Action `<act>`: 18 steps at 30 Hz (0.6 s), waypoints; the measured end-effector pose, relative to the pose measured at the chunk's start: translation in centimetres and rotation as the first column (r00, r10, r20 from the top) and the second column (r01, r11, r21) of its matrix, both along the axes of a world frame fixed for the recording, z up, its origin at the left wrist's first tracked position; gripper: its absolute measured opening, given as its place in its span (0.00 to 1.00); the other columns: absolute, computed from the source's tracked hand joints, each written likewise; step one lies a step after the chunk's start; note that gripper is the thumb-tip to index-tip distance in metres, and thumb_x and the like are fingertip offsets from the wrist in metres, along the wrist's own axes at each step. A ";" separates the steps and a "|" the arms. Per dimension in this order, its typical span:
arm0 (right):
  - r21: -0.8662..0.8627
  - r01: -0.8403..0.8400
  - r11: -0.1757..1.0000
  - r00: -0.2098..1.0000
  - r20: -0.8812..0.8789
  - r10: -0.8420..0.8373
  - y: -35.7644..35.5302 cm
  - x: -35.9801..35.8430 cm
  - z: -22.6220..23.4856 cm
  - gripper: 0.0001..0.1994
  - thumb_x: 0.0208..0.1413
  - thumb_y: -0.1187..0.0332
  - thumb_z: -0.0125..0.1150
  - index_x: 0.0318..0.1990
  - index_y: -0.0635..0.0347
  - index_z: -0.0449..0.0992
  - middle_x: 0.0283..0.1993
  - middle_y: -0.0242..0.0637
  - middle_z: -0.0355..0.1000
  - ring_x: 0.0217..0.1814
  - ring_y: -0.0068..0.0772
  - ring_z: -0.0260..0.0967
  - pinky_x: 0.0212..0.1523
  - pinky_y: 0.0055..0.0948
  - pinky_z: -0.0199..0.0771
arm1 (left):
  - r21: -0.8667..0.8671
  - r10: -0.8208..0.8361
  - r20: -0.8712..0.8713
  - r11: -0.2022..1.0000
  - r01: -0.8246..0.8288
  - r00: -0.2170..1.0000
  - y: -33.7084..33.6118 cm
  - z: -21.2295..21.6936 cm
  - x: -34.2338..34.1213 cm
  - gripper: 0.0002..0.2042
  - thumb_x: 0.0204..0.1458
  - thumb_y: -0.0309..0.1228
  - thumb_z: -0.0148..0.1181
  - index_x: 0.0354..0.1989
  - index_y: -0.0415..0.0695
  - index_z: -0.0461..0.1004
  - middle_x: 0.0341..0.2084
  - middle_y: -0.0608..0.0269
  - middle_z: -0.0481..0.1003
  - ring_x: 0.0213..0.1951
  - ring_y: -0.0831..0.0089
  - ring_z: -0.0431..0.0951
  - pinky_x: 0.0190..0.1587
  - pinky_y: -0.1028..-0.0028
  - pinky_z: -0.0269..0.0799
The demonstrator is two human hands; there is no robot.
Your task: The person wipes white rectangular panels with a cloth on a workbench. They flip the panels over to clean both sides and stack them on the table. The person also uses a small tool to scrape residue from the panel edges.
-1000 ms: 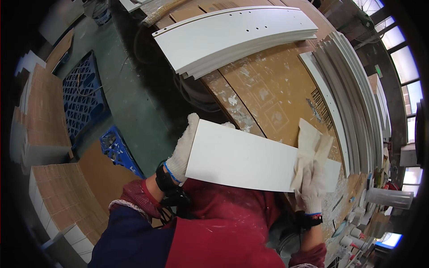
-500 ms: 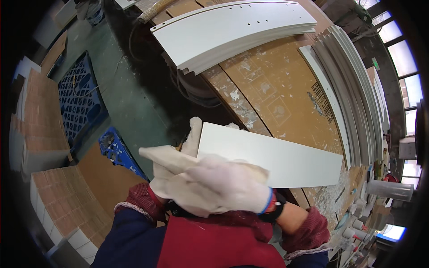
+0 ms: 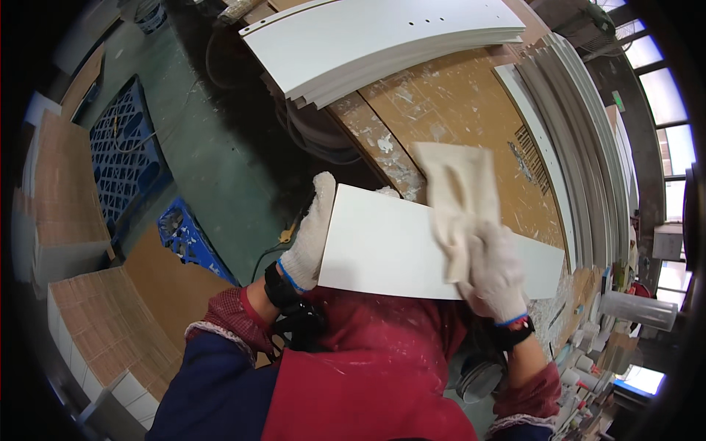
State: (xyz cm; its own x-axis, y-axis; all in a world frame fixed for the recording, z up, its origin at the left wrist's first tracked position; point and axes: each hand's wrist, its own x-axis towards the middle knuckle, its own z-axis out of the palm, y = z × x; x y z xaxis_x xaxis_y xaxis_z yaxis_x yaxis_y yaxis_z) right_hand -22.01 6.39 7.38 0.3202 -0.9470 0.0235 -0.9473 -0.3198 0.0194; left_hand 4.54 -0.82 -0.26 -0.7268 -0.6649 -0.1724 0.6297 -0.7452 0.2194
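Observation:
A white board [image 3: 390, 246] lies across in front of me, its right end over the workbench. My left hand [image 3: 312, 239], in a pale knitted glove, grips the board's left end, thumb along the edge; the fingers beneath are mostly hidden. My right hand [image 3: 496, 268], gloved alike, is closed on a cream cloth [image 3: 457, 180]. The cloth hangs over the board's right half, its far part spread past the board's far edge and slightly blurred.
Ahead, a stack of white curved panels [image 3: 382, 44] rests on the brown workbench [image 3: 412, 95]. More long panels [image 3: 581, 147] stand stacked at the right. On the floor at left are a blue plastic pallet [image 3: 129, 158] and stacked boards [image 3: 70, 184]. A clear cylinder [image 3: 638, 310] sits at right.
My right hand has swept the cloth from the board's left end over to its right half. My left hand and the board's left end, covered before, now show.

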 end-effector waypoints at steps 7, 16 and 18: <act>0.102 -0.385 0.917 0.871 0.370 0.324 -1.7 17.8 0.5 0.11 0.45 0.68 0.55 0.39 0.55 0.70 0.32 0.36 0.67 0.31 0.33 0.71 0.24 0.32 0.73 | -0.040 0.130 0.127 0.991 -0.126 0.983 1.3 -1.8 -0.4 0.23 0.63 0.41 0.42 0.61 0.38 0.59 0.57 0.52 0.66 0.57 0.63 0.69 0.60 0.62 0.65; 0.124 -0.016 0.992 0.874 0.485 -0.046 2.3 8.5 0.6 0.05 0.55 0.64 0.56 0.36 0.52 0.73 0.29 0.37 0.69 0.29 0.41 0.71 0.27 0.37 0.74 | -0.071 0.040 0.304 0.997 -0.019 0.952 1.8 0.2 -0.1 0.27 0.57 0.32 0.49 0.63 0.35 0.55 0.58 0.48 0.64 0.59 0.58 0.66 0.62 0.59 0.63; 0.099 0.155 0.983 0.844 0.504 -0.184 3.9 4.2 0.7 0.06 0.54 0.66 0.58 0.38 0.53 0.73 0.30 0.40 0.69 0.30 0.45 0.70 0.29 0.38 0.74 | -0.090 0.032 0.324 0.996 -0.003 0.945 2.2 0.5 -0.3 0.28 0.56 0.30 0.51 0.64 0.35 0.54 0.59 0.48 0.63 0.60 0.57 0.66 0.62 0.59 0.63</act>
